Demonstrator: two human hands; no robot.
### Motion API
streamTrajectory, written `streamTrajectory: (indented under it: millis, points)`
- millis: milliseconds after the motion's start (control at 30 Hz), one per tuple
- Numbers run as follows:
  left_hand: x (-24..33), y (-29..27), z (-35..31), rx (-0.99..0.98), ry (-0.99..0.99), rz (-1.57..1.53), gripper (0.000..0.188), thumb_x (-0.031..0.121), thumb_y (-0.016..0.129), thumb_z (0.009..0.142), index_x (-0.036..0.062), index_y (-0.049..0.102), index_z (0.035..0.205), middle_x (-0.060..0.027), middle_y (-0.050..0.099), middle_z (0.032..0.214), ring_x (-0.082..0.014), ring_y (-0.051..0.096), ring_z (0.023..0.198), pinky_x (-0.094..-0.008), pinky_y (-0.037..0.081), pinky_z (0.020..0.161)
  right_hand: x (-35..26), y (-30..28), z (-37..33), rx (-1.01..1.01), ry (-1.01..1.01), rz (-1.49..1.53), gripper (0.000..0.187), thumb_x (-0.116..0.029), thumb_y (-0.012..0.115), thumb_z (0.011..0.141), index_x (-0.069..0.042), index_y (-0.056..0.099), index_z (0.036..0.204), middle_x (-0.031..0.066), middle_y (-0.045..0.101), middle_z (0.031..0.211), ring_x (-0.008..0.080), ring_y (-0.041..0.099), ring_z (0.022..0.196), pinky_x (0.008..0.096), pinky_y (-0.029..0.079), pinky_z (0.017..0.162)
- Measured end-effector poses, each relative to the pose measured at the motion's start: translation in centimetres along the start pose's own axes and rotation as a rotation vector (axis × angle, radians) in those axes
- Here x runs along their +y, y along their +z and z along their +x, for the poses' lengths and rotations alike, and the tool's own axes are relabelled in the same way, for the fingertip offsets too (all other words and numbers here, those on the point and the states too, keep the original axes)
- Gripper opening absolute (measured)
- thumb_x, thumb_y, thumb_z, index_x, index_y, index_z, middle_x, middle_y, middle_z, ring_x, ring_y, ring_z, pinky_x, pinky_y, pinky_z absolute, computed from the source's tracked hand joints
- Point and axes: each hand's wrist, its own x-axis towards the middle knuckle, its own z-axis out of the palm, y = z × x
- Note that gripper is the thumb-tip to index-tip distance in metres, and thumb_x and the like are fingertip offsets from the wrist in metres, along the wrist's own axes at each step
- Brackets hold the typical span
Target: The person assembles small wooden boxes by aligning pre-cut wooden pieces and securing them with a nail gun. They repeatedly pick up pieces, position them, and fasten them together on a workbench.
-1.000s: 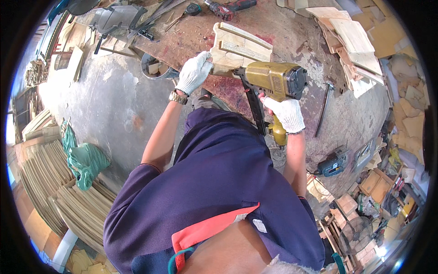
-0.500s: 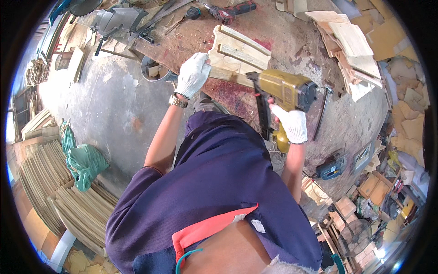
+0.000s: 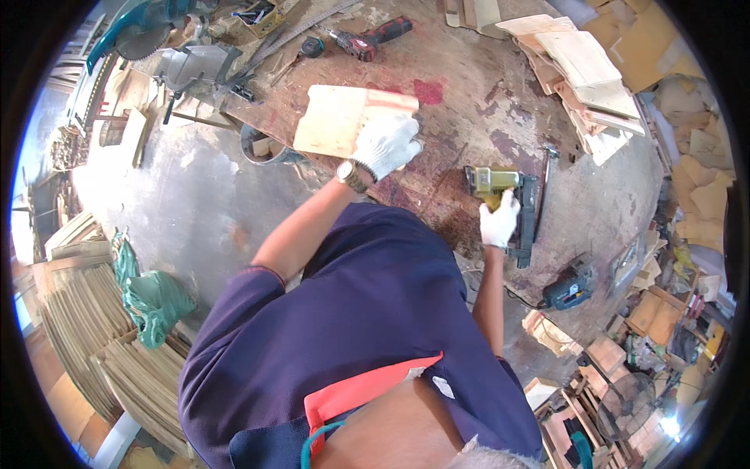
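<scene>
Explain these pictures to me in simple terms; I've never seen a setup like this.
There is no robot here: a person works with two gloved hands. Every picture comes from one head-worn fisheye camera looking down, so straight edges bend near the rim and the wearer's dark blue shirt fills the lower middle.

The left hand is on a pale wooden board; how its fingers close cannot be seen. The right hand grips a yellow-and-black nail gun.

On the worn worktable lie a cordless drill and a tape measure beyond the board, a stack of wooden pieces at the far right, and a jigsaw nearer on the right.
</scene>
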Motion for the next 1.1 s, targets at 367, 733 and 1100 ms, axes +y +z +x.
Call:
streamTrajectory:
  millis: [367,733,1100]
  points:
    - [-22.0,5.4,-9.4,0.121,-0.766,0.027,0.041,0.045,0.064,0.087,0.0056,0.061,0.101,-0.024,0.065,0.096,-0.0414,0.063,0.094,-0.0498,0.051,0.081,16.1,0.7,4.2,-0.05,0.49,-0.192,0.035,-0.032,0.065,0.089,-0.004,0.066,0.11,0.0225,0.069,0.105,0.0413,0.066,0.096,0.0497,0.052,0.084]
    - [-12.1,7.0,-7.3,0.356,-0.443,-0.085,0.034,0.03,0.072,0.081,0.0082,0.064,0.106,-0.0179,0.063,0.094,-0.0408,0.062,0.09,-0.0478,0.049,0.077,4.9,-1.5,3.2,-0.001,0.518,0.555,0.042,-0.038,0.051,0.103,-0.002,0.062,0.085,0.0071,0.058,0.067,0.0213,0.054,0.061,0.0393,0.045,0.06]
    - [-5.9,13.7,3.5,0.196,-0.018,0.09,0.058,0.036,0.061,0.089,0.0046,0.051,0.136,-0.0222,0.046,0.145,-0.0409,0.041,0.136,-0.0546,0.032,0.112,-15.4,-2.2,-1.2,-0.195,0.059,0.56,0.031,-0.029,0.059,0.098,0.002,0.063,0.101,0.0185,0.06,0.07,0.0295,0.059,0.062,0.0383,0.047,0.062]
